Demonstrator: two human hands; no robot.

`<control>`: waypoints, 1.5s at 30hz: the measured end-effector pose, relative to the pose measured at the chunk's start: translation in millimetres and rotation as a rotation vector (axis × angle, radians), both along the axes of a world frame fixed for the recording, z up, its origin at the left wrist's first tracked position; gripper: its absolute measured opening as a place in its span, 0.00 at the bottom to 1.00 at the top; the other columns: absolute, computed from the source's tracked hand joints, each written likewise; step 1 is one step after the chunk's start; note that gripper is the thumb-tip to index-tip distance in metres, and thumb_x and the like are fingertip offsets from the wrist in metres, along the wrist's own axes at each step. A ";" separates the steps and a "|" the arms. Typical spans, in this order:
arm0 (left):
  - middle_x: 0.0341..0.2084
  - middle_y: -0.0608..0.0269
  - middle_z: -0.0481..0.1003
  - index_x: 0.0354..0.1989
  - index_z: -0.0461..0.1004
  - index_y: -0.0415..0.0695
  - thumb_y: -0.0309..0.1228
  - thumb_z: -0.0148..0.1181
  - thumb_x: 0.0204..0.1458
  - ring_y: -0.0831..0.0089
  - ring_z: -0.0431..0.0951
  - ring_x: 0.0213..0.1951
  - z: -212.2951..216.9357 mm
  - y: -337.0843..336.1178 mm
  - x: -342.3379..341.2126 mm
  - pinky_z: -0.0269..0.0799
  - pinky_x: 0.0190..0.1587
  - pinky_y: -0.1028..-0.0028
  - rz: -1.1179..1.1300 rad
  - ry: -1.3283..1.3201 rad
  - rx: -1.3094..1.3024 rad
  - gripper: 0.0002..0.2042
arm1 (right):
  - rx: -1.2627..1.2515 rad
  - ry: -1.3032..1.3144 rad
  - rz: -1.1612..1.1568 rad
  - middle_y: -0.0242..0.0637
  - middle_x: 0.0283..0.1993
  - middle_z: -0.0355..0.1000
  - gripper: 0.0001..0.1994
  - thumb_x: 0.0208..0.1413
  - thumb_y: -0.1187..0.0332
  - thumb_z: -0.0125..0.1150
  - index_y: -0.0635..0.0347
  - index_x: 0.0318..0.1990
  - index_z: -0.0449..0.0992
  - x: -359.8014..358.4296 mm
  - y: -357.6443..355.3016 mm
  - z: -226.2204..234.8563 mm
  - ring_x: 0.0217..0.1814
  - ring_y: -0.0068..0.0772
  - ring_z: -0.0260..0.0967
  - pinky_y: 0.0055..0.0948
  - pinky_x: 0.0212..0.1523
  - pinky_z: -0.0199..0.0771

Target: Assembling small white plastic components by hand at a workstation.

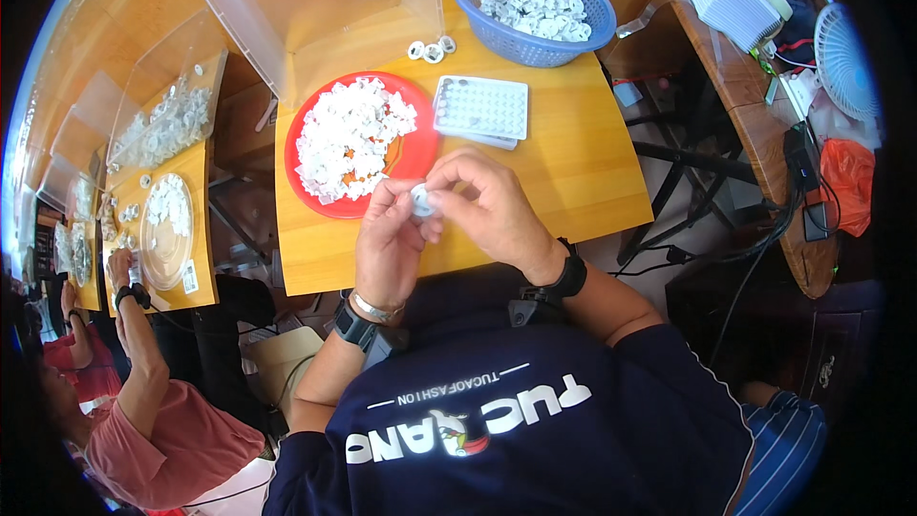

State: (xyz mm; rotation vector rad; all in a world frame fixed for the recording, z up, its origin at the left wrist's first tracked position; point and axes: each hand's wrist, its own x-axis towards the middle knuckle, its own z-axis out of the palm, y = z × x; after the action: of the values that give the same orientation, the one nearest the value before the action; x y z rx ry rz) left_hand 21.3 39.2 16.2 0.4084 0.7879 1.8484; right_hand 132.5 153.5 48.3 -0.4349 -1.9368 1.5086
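A small round white disc (421, 199) with a greyish face is pinched between my two hands, just in front of a red plate. My left hand (390, 241) grips its left side with thumb and fingers. From the right, the thumb and fingertips of my right hand (492, 210) close on its other edge, covering part of it. The red plate (427, 145) carries a heap of small white pieces. To its right lies a pale translucent tray (480, 107) with rows of small round cells, stacked on another flat piece.
A blue basket (468, 14) of round white pieces stands at the back, with several loose round pieces (433, 53) nearby. A clear plastic bin (315, 10) rises behind the plate. On the left, a co-worker (162, 430) sits at another table. A white fan (845, 62) stands far right.
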 end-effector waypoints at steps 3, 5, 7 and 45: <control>0.34 0.60 0.75 0.47 0.67 0.42 0.32 0.47 0.64 0.73 0.75 0.32 -1.7 -0.8 -1.5 0.70 0.36 0.75 -0.011 0.003 0.004 0.09 | -0.020 -0.020 0.014 0.41 0.38 0.71 0.03 0.54 0.81 0.59 0.70 0.36 0.74 0.9 -0.8 2.5 0.33 0.29 0.76 0.26 0.32 0.78; 0.34 0.60 0.76 0.47 0.67 0.42 0.32 0.47 0.64 0.73 0.75 0.32 -1.3 -1.1 -1.8 0.70 0.36 0.75 -0.012 -0.001 0.006 0.09 | -0.002 -0.017 0.021 0.41 0.38 0.71 0.03 0.54 0.81 0.59 0.70 0.36 0.74 1.0 -0.2 1.6 0.33 0.29 0.76 0.26 0.32 0.78; 0.34 0.60 0.76 0.47 0.67 0.42 0.33 0.47 0.64 0.73 0.75 0.32 -1.7 -1.4 -2.1 0.70 0.36 0.75 -0.014 -0.006 0.008 0.09 | 0.015 -0.014 0.027 0.41 0.37 0.71 0.03 0.54 0.81 0.59 0.70 0.36 0.73 0.8 -0.1 0.7 0.32 0.29 0.76 0.26 0.31 0.78; 0.31 0.63 0.74 0.46 0.69 0.42 0.36 0.50 0.64 0.77 0.73 0.28 -3.8 -1.7 1.8 0.68 0.31 0.78 -0.012 -0.066 -0.037 0.10 | -0.354 -0.047 0.117 0.33 0.30 0.74 0.04 0.57 0.75 0.60 0.68 0.35 0.73 2.2 1.7 -4.0 0.30 0.19 0.72 0.23 0.30 0.76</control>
State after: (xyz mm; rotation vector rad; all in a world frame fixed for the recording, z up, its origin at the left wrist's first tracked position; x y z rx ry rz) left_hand 23.1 37.5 12.4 0.3256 0.7718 1.8246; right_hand 134.7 155.2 44.3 -0.5184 -1.7567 1.9434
